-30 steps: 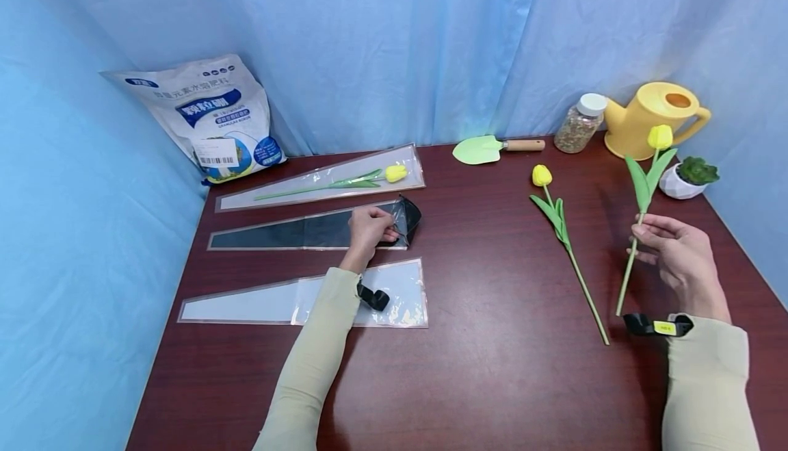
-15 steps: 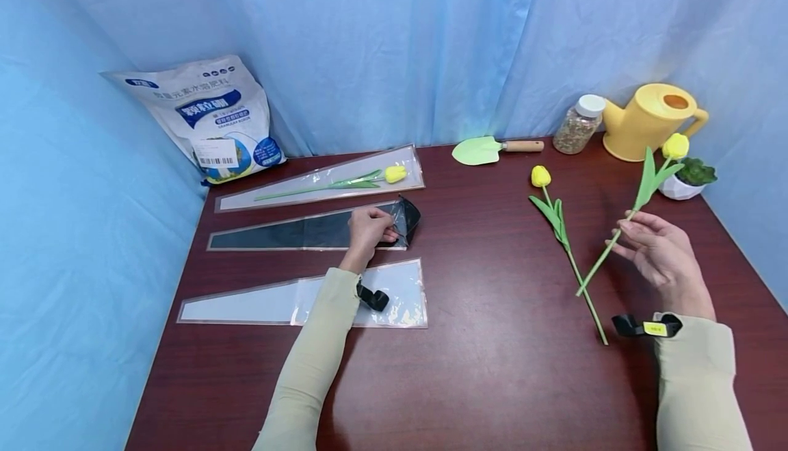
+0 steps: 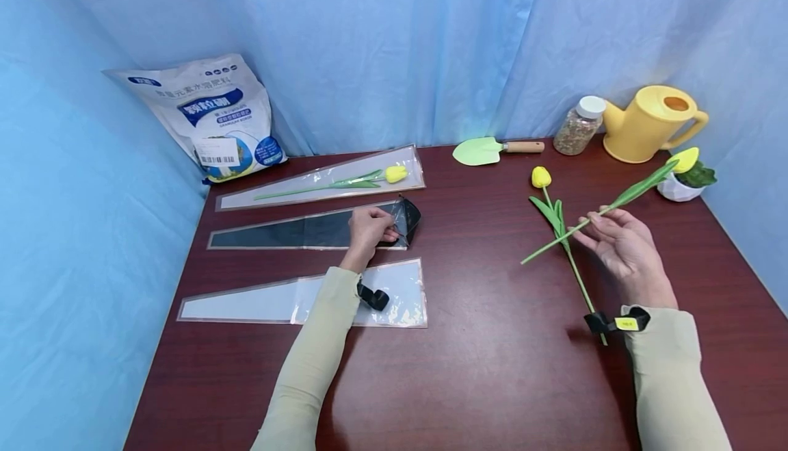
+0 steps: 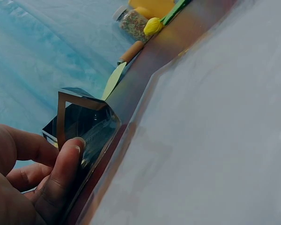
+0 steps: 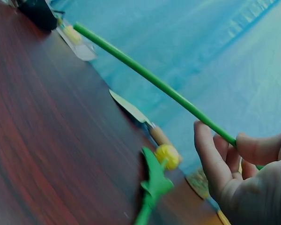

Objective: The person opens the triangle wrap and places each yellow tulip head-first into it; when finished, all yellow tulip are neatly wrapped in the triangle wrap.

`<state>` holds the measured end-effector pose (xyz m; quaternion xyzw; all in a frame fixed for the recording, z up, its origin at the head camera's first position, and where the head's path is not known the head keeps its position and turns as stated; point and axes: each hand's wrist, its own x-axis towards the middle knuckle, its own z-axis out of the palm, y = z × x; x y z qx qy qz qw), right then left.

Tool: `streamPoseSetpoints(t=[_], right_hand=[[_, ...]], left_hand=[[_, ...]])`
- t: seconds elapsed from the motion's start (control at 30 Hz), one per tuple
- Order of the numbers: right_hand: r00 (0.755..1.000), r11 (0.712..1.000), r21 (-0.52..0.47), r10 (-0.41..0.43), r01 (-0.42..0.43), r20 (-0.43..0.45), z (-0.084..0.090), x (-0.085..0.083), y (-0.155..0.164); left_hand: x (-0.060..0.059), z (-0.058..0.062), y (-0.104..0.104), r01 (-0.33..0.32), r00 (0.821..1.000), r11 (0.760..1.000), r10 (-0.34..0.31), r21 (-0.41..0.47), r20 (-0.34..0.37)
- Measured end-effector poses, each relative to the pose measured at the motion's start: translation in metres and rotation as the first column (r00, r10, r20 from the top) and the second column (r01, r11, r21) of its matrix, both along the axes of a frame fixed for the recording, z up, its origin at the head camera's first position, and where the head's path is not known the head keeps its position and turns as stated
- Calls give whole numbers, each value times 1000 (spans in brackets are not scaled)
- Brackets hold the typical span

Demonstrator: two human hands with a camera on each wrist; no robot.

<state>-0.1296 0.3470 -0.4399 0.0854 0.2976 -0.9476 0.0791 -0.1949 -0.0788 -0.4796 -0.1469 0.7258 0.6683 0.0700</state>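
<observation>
My left hand (image 3: 369, 228) pinches the wide end of a black flower sleeve (image 3: 277, 232); in the left wrist view the mouth of this sleeve (image 4: 91, 117) gapes beside the thumb. My right hand (image 3: 628, 252) holds a yellow tulip (image 3: 640, 187) by its stem between thumb and fingers, bloom to the right and stem end pointing left. Below it a second yellow tulip (image 3: 575, 266) lies on the table, crossed by the held stem in the head view. A third tulip (image 3: 394, 174) lies in the far white sleeve (image 3: 295, 191). Nearest me is another white sleeve (image 3: 246, 306).
A fertilizer bag (image 3: 209, 116) leans at the back left. Along the back are a green trowel (image 3: 480, 151), a jar of granules (image 3: 577, 128), a yellow watering can (image 3: 646, 126) and a small potted succulent (image 3: 680, 189). Blue curtains (image 3: 369, 47) enclose the table (image 3: 480, 341).
My right hand has moved left with its tulip, and the stem has swung from nearly upright to a slant with its lower end leftward. The left hand stays at the black sleeve.
</observation>
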Motion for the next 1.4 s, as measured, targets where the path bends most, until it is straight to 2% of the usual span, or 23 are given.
streamPoseSetpoints(t=[0.33,0.57,0.83,1.07,1.17,1.4], right_hand=[[997,997,-19,-73,73,1,3,-19,-47],[989,989,43,-140,138,39,3,-31,-80],[982,976,132,-181,171,62,1,-43,-120],[968,949,229,-240,218,73,-4,-55,-155],[960,938,240,-271,248,67,-6,-60,-170],[937,876,362,-349,318,22,-11,-67,-197]], left_hand=[[0,1,-1,4,1000,1000,-4,-1,-14],[0,1,-2,2,1000,1000,-2,-2,-14],[1,3,-1,2,1000,1000,-2,-3,-3],[1,0,-1,8,1000,1000,-8,1,11],[1,0,-1,9,1000,1000,-9,0,7],[0,1,-1,10,1000,1000,-10,1,6]])
